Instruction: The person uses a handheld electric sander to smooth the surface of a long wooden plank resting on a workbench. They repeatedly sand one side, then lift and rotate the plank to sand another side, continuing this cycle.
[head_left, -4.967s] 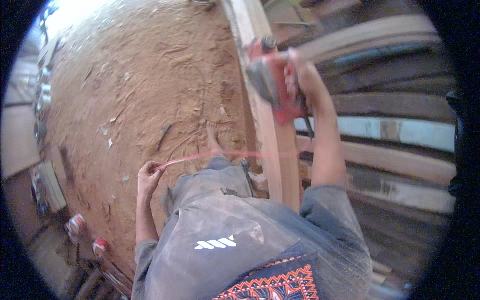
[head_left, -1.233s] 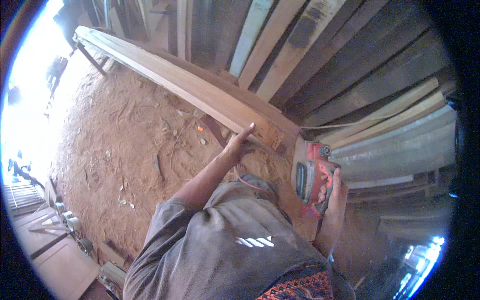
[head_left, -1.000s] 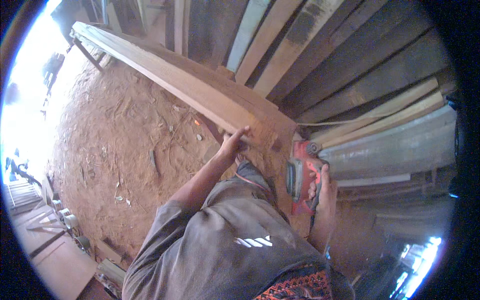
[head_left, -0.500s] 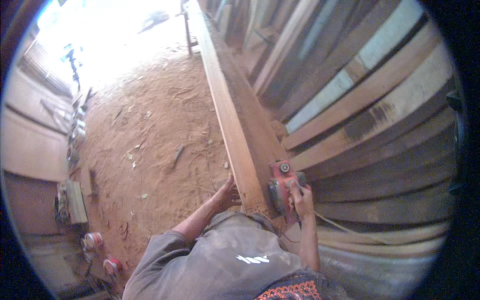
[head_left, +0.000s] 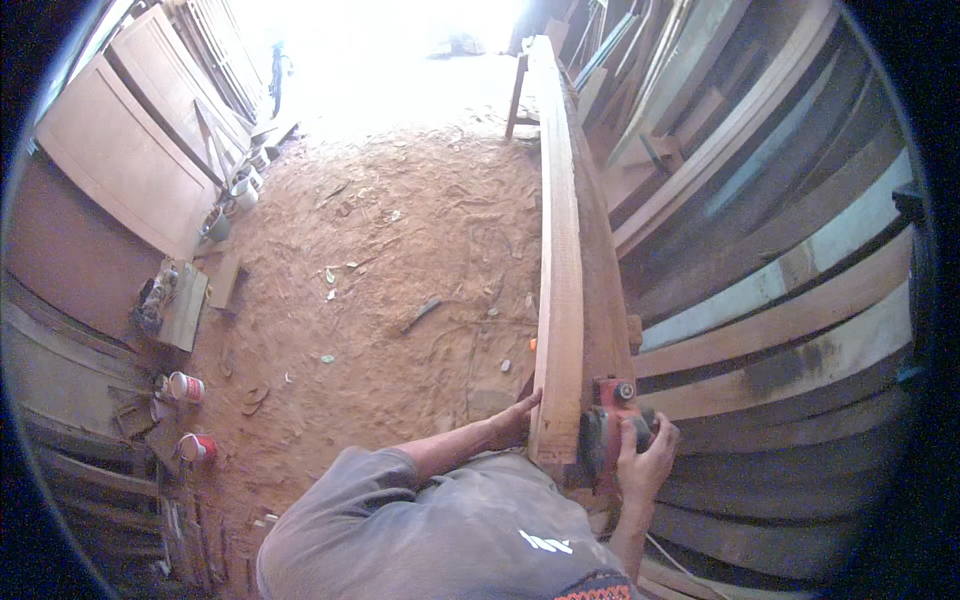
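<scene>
A long wooden beam runs away from me, with a pale left face and a darker brown face on its right. At its near end my left hand grips the left edge, thumb against the wood and the other fingers partly hidden by the beam. Closed around the handle of a red and black electric planer is my right hand. The planer rests against the beam's darker side, close to the near end. A pale cord trails below my right forearm.
Stacked planks line the right side close to my right arm. On the left stand wooden panels, a white-and-red tub and a red-rimmed tub. Leaves and scraps lie on the reddish dirt floor. A trestle leg supports the beam's far end.
My view has swung left, so the beam and both hands appear farther right. My right hand stays on the planer, with its fingers now spread farther over the handle. The left hand remains at the beam.
</scene>
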